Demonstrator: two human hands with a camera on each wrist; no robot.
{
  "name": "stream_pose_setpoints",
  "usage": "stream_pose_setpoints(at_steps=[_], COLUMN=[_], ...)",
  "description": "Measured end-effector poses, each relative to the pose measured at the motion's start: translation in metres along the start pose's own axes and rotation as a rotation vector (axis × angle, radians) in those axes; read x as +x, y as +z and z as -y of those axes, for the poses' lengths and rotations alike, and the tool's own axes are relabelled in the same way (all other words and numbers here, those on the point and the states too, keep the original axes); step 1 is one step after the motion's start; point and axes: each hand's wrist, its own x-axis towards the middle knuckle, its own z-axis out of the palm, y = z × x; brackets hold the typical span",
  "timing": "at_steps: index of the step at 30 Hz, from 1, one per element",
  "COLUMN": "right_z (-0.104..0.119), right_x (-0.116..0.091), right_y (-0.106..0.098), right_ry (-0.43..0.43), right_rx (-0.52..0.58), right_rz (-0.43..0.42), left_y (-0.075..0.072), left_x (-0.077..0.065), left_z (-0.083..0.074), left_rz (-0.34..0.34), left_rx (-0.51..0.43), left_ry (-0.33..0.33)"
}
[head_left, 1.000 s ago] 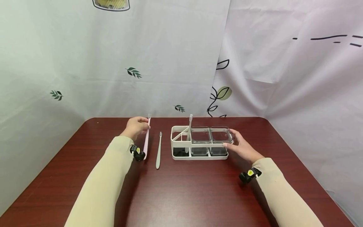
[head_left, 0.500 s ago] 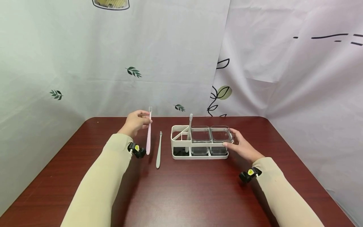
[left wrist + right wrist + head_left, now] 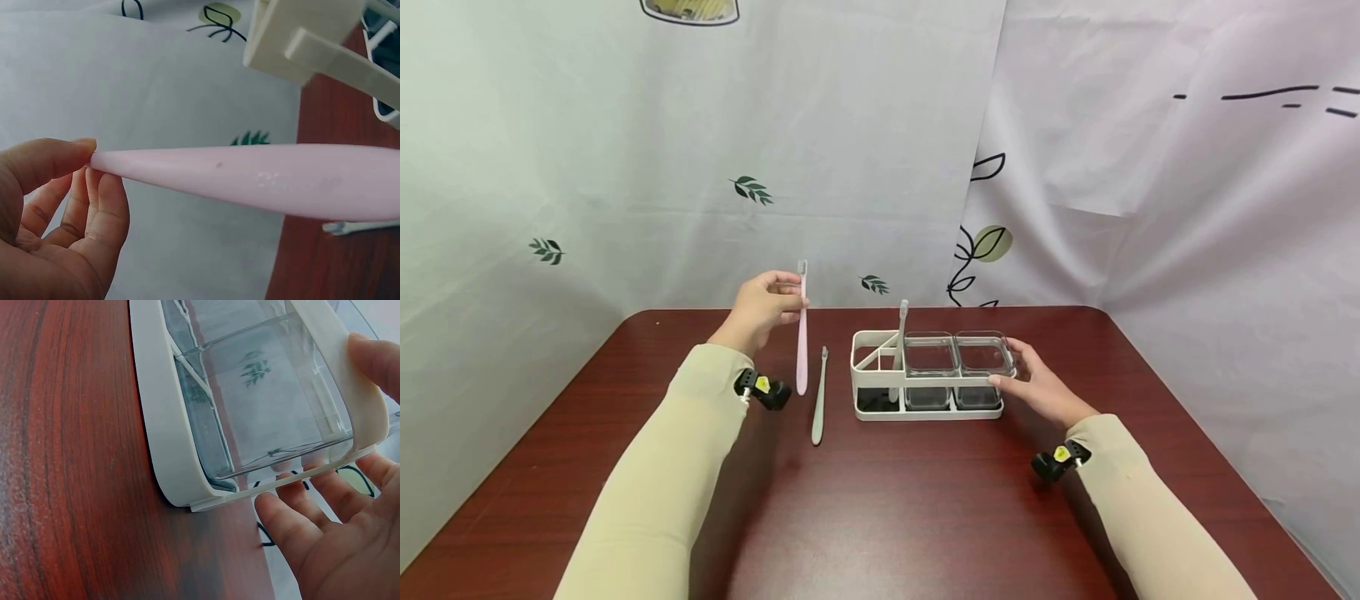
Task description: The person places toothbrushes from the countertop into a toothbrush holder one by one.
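Note:
Between thumb and fingertips, my left hand [image 3: 758, 308] pinches a pink toothbrush [image 3: 802, 350] near its neck. The brush hangs upright above the table, bristles up, its thick handle end pointing down. In the left wrist view the pink handle [image 3: 250, 178] runs right from the fingertips. My right hand [image 3: 1037, 390] holds the right end of a white toothbrush holder [image 3: 880, 379], thumb on the front of the upper rail, fingers around the side. A grey-white toothbrush [image 3: 901, 337] stands in one of the holder's left slots. Another pale toothbrush [image 3: 820, 400] lies on the table, left of the holder.
Two clear cups [image 3: 930, 354] sit side by side in the right part of the holder. All of it stands on a dark red wooden table [image 3: 880, 517]. Behind and beside the table hangs a white printed curtain [image 3: 850, 150].
My left hand has lifted the pink toothbrush higher and moved it slightly right, and the brush now hangs more upright. The right hand and the holder have stayed in place.

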Motion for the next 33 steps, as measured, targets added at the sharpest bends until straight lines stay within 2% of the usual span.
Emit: stream_pose_setpoints(at_steps=[16, 23, 33], right_z=[0.004, 0.003, 0.004], right_x=[-0.002, -0.002, -0.003], right_y=[-0.001, -0.001, -0.001], right_ry=[-0.020, -0.021, -0.012], right_rx=[0.015, 0.007, 0.014], right_rz=[-0.002, -0.004, 0.003], left_y=[0.013, 0.022, 0.034], left_x=[-0.011, -0.016, -0.018], left_z=[-0.029, -0.038, -0.043], left_rz=[0.025, -0.002, -0.057], left_rx=[-0.137, -0.206, -0.290], left_ry=[0.116, 0.117, 0.147])
